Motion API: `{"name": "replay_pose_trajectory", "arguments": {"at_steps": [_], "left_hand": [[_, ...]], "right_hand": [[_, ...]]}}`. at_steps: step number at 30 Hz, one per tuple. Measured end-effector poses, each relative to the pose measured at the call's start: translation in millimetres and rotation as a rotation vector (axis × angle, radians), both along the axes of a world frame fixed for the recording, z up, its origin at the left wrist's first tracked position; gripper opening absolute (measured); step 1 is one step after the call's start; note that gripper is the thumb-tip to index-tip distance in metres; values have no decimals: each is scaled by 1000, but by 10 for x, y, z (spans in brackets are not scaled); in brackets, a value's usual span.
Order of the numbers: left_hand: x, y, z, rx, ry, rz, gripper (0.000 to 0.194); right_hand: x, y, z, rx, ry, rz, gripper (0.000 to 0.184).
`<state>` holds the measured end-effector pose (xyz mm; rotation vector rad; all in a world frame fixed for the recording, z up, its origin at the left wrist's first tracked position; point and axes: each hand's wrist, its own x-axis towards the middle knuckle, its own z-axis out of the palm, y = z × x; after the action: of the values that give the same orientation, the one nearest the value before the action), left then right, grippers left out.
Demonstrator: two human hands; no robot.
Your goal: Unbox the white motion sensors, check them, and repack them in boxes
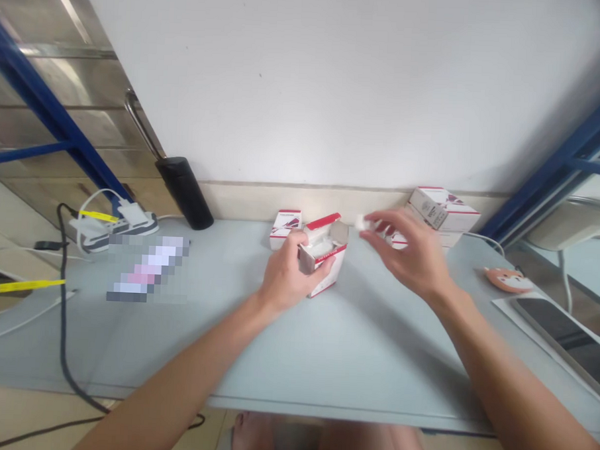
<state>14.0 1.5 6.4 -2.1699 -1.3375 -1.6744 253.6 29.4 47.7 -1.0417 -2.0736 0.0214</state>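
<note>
The open box [322, 274], white with red edges, is held above the gray table [294, 357] near its middle, its red-edged lid raised and its mouth tilted toward the camera. Inside lies something whitish, too unclear to identify. The left hand [289, 267] is clamped around the box, thumb and fingers on its sides. Just to the right of the box, the right hand [411, 253] pinches a small white item [364, 224] between thumb and fingertips; the item is blurred and apart from the box. A small closed box [286, 228] stands just behind the left hand. Another box [397, 240] shows only partly behind the right hand, which hides the rest of it, and stacked boxes [444, 210] in matching white and red sit near the wall, beyond that hand. Farther left, a black cylinder [186, 192] leans near the wall, and a power strip [125, 229] with white plugs lies at the table's left side. At the right lie an orange-and-white object [507, 280] and a dark flat device [568, 336] on a white sheet [506, 308].
</note>
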Motion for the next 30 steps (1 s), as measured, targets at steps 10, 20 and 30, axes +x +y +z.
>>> {"name": "replay_pose_trajectory", "arguments": {"at_steps": [10, 20, 30], "left_hand": [[82, -27, -52, 144, 85, -170, 52], [71, 27, -66, 143, -5, -241, 56], [19, 53, -74, 75, 26, -262, 45]], "right_hand": [[-350, -302, 11, 360, 10, 196, 11], [-283, -270, 32, 205, -48, 259, 23], [-295, -279, 31, 215, -120, 236, 10]]}}
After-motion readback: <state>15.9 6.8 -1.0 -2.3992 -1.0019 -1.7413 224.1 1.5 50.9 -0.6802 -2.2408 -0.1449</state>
